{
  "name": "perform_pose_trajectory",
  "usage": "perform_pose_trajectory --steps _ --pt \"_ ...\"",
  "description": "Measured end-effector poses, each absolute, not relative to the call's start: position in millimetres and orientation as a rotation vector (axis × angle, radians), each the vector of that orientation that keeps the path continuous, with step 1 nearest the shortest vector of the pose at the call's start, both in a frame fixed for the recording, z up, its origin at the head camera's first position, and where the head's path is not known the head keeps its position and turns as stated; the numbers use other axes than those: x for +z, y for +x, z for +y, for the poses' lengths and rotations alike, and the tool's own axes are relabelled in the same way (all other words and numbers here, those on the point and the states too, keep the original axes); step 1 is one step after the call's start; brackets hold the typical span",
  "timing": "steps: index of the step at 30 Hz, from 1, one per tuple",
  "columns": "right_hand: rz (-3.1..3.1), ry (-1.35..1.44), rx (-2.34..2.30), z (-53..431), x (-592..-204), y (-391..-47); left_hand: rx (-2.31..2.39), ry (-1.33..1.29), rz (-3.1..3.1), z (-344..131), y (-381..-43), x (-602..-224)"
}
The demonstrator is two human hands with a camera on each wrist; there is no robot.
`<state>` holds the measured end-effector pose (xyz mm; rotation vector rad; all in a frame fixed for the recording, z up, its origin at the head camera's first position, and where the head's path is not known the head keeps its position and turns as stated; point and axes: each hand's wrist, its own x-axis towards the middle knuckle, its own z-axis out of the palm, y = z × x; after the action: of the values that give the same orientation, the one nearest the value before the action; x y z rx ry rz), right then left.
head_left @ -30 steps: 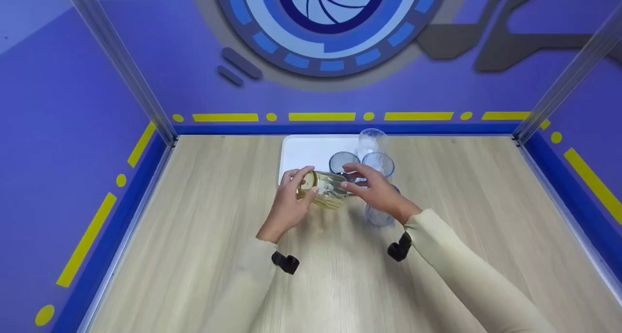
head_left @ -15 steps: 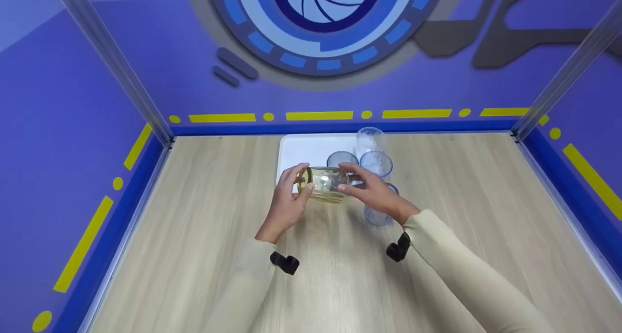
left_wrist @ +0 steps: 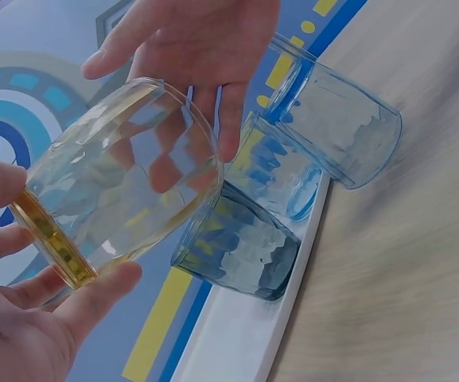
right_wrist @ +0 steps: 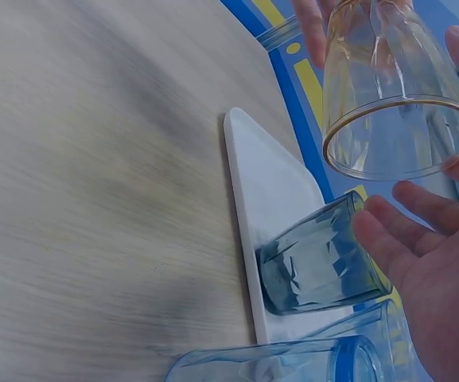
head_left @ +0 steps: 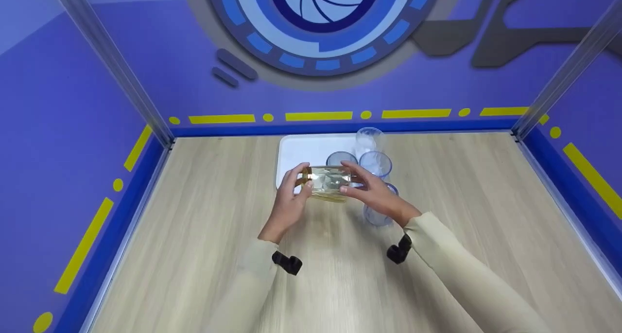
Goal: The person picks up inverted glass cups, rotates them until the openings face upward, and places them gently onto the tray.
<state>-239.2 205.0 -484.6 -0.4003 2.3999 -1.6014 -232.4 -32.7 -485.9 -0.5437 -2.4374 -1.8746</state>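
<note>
A faceted amber-tinted drinking glass (head_left: pixel 330 180) lies on its side in the air, over the front of a white tray (head_left: pixel 297 150). My left hand (head_left: pixel 290 197) holds its thick base (left_wrist: pixel 58 243) between thumb and fingers. At the rim, my right hand (head_left: pixel 376 189) is spread with relaxed fingers. In the right wrist view, one of its fingertips overlaps the rim, while the thumb stands off the glass wall. Close behind is a grey-blue glass (right_wrist: pixel 313 259) standing on the tray. Fingers of the right hand show through the amber wall in the left wrist view.
Near the tray's right side stand a clear glass (head_left: pixel 370 141) and a blue-rimmed glass (head_left: pixel 377 163). Another blue glass (head_left: pixel 376 215) is in front, partly behind the right hand. Printed panels (head_left: pixel 228 99) enclose the wooden table (head_left: pixel 204 216) at the back and both sides.
The amber glass, tilted a second ago with its base end higher, is now nearly level and turned on its axis. Both hands stay at its ends; the other glasses keep their places.
</note>
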Motion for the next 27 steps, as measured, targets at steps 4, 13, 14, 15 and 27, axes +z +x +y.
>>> perform_pose_trajectory --steps 4,13,14,15,27 --pt "2.386 -0.398 -1.633 205.5 -483.5 -237.8 -1.928 -0.55 -2.413 -31.4 -233.0 -488.7" --pt "2.364 -0.359 -1.687 209.8 -486.9 -236.9 -2.074 -0.561 -2.37 -26.0 -233.6 -490.4" --pt "2.36 -0.348 -1.693 210.2 -486.9 -237.0 -2.085 -0.562 -2.368 -25.4 -233.6 -490.1" --pt "2.353 -0.343 -1.7 210.4 -486.6 -237.2 -2.104 -0.562 -2.362 -25.0 -233.7 -489.8" --pt "2.175 -0.301 -1.899 212.8 -484.0 -238.0 -2.217 -0.585 -2.287 -21.8 -238.0 -491.2"
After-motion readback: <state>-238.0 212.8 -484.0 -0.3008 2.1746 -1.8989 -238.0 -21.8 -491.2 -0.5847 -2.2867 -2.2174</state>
